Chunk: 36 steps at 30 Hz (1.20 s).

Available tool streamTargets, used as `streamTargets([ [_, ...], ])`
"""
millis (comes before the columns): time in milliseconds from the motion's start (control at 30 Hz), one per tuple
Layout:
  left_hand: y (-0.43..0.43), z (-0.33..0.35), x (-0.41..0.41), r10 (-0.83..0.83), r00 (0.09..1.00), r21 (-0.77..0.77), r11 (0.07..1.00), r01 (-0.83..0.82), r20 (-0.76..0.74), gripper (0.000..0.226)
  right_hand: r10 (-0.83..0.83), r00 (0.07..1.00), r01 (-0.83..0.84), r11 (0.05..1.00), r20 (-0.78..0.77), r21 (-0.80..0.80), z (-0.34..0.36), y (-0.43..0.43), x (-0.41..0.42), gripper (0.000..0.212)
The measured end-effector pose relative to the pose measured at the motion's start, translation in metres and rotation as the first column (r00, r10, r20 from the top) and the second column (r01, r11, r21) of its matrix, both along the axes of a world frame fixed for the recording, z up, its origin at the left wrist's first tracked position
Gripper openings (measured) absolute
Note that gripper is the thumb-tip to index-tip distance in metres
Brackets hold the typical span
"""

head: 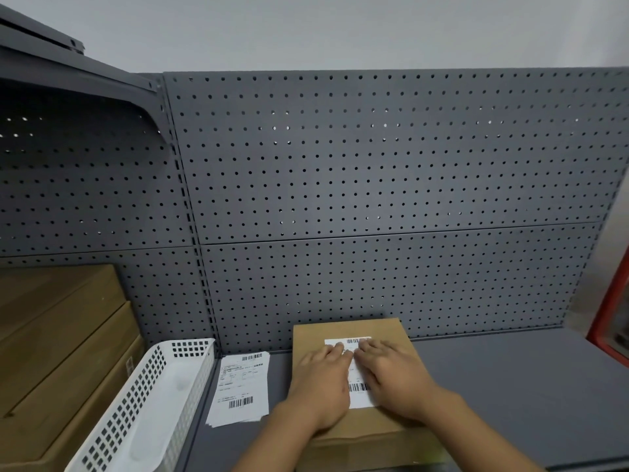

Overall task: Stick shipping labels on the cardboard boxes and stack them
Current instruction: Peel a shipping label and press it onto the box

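A flat brown cardboard box (381, 330) lies on the grey shelf in front of me, its far edge against the pegboard. A white shipping label (357, 391) with barcodes sits on its top. My left hand (323, 379) lies flat on the left part of the label, fingers straight. My right hand (391, 373) presses flat on the right part of it. Left of the box a small pile of loose labels (240, 386) lies on the shelf.
A white perforated plastic basket (149, 400) stands left of the labels. Further left is a stack of brown cardboard boxes (61, 342). A grey pegboard wall (374, 185) backs the grey shelf surface (517, 386). A red frame (612, 315) shows at the right edge.
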<state>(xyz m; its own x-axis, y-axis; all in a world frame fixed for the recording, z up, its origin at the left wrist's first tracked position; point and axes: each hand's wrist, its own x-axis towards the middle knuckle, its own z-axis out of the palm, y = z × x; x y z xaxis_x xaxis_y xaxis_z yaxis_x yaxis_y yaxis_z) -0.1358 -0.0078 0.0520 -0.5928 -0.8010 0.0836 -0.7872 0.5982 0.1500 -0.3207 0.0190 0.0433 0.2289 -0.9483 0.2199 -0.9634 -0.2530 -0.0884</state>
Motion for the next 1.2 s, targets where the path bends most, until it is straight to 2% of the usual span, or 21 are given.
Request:
streamTargets([
  [67, 0.001, 0.001, 0.000, 0.003, 1.000, 0.017, 1.000, -0.002, -0.005, 0.055, -0.010, 0.999, 0.009, 0.999, 0.032, 0.037, 0.001, 0.003, 0.001, 0.049],
  [167, -0.001, 0.002, 0.005, -0.006, 0.999, 0.070, 0.997, 0.009, -0.047, 0.053, -0.025, 0.994, 0.018, 0.997, 0.110, 0.071, 0.004, 0.011, 0.000, 0.049],
  [333, 0.005, 0.001, 0.018, 0.000, 0.974, 0.104, 0.994, 0.024, -0.225, 0.050, -0.052, 0.954, 0.042, 0.998, 0.295, 0.041, 0.013, 0.021, 0.004, 0.046],
  [600, 0.018, -0.008, 0.021, -0.037, 0.976, 0.047, 0.998, 0.048, -0.213, 0.049, -0.018, 0.969, -0.003, 0.996, 0.246, 0.086, 0.014, 0.034, 0.000, 0.033],
  [933, 0.015, -0.016, 0.019, -0.025, 0.974, 0.051, 0.998, 0.038, -0.226, 0.045, -0.020, 0.994, 0.008, 0.994, 0.112, 0.108, 0.002, 0.029, 0.002, 0.040],
  [1067, 0.016, -0.008, 0.018, -0.032, 0.982, 0.055, 0.998, 0.043, -0.188, 0.045, -0.010, 0.984, -0.015, 0.991, 0.176, 0.136, 0.005, 0.031, 0.000, 0.041],
  [1200, 0.021, -0.002, 0.021, -0.056, 0.978, 0.040, 0.997, 0.065, -0.200, 0.047, 0.011, 0.928, -0.083, 0.981, 0.372, 0.177, 0.014, 0.040, -0.010, 0.048],
])
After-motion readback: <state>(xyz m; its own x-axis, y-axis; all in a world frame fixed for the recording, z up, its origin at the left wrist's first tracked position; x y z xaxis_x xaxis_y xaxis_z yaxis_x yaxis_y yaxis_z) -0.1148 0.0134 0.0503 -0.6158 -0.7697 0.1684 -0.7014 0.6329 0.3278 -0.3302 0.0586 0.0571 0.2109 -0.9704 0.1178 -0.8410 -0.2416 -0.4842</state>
